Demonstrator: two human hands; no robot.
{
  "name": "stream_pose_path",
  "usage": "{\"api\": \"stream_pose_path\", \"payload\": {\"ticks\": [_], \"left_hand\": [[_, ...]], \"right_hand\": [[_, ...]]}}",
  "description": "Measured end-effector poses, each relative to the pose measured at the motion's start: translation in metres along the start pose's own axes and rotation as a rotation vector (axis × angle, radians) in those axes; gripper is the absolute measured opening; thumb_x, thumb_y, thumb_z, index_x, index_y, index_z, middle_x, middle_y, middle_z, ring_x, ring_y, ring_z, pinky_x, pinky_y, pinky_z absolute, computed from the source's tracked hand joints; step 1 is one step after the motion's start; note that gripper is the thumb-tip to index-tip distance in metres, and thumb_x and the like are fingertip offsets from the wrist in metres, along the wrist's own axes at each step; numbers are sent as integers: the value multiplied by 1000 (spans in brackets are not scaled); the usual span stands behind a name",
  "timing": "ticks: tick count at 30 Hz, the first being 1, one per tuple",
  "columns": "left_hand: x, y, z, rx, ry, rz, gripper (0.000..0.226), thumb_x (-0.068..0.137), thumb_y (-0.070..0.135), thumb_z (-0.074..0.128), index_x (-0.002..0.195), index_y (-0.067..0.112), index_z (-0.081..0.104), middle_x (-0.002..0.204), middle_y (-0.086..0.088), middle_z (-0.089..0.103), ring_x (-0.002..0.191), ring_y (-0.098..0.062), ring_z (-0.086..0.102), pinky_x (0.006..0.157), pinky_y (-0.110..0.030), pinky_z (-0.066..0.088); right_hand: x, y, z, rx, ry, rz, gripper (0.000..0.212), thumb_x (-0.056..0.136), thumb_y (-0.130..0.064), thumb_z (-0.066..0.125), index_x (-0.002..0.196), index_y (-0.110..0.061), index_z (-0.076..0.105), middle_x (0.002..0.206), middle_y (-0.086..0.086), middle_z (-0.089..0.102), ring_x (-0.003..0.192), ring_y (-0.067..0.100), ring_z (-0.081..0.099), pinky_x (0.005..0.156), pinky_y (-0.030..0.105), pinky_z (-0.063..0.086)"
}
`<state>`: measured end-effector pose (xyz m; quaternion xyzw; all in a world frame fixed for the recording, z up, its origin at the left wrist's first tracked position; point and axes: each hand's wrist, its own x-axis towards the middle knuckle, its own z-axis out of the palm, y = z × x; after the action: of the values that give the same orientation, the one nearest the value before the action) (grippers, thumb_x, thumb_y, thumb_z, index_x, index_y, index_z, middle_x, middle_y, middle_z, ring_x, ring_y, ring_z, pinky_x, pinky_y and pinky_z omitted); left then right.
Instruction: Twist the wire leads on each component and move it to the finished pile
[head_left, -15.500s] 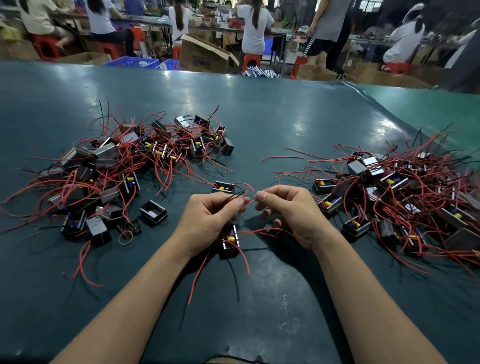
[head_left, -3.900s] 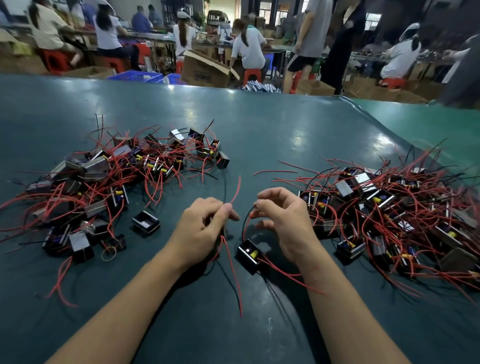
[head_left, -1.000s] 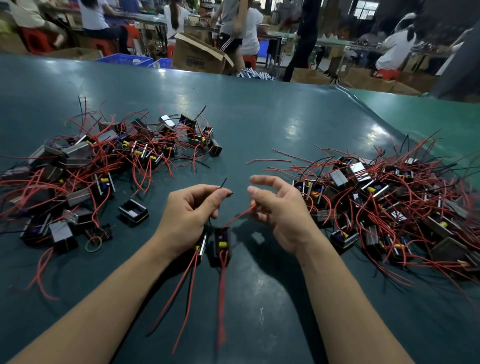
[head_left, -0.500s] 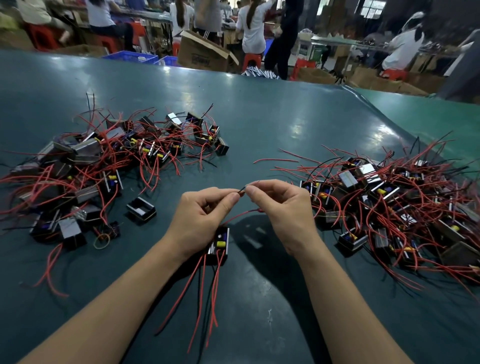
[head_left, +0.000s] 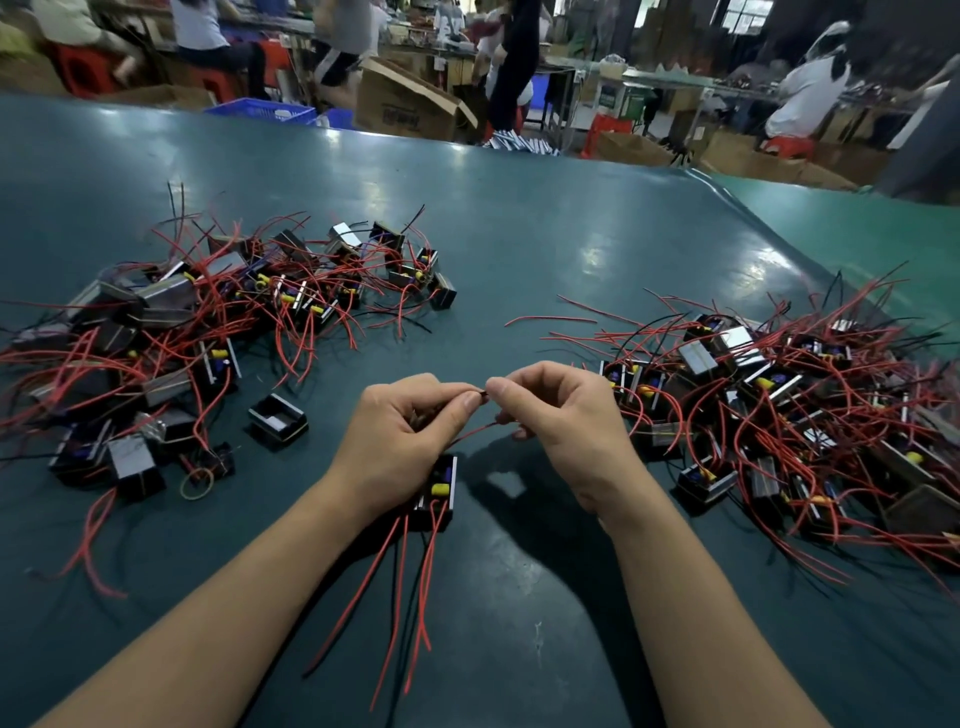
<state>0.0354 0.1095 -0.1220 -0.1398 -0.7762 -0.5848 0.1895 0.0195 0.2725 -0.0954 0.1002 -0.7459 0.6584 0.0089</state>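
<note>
Teal table (head_left: 519, 249), frame centre: left hand (head_left: 400, 441) & right hand (head_left: 561, 421) pinch a red lead (head_left: 470, 430); wire tip hidden btwn fingertips. Component (head_left: 439, 491) half-covered under left wrist.

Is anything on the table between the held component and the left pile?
Nothing visible blocks it. The component hangs under the left hand; bare table lies toward the left pile, with one loose black piece at the pile's edge.
</note>
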Motion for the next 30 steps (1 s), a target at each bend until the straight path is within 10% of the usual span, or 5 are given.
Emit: {"api": "stream_pose_path", "payload": {"ticks": [10,30], "left_hand": [[-3,4,-1,126,-85,89,12,87,12,70,95,15,78,66,-10,56,60,-24,52,58,-42,41],[-2,1,2,-41,46,-7,16,86,4,69,84,18,76,79,3,75,74,-9,69,68,-19,52]], "right_hand": [[2,-2,-10,354,-227,534,36,87,-12,61,52,-18,61,55,-3,46,48,10,46,40,15,26],[4,4,-2,498,-246,493,8,71,-23,71,68,-17,68,69,1,62,59,11,62,52,20,48]]}}
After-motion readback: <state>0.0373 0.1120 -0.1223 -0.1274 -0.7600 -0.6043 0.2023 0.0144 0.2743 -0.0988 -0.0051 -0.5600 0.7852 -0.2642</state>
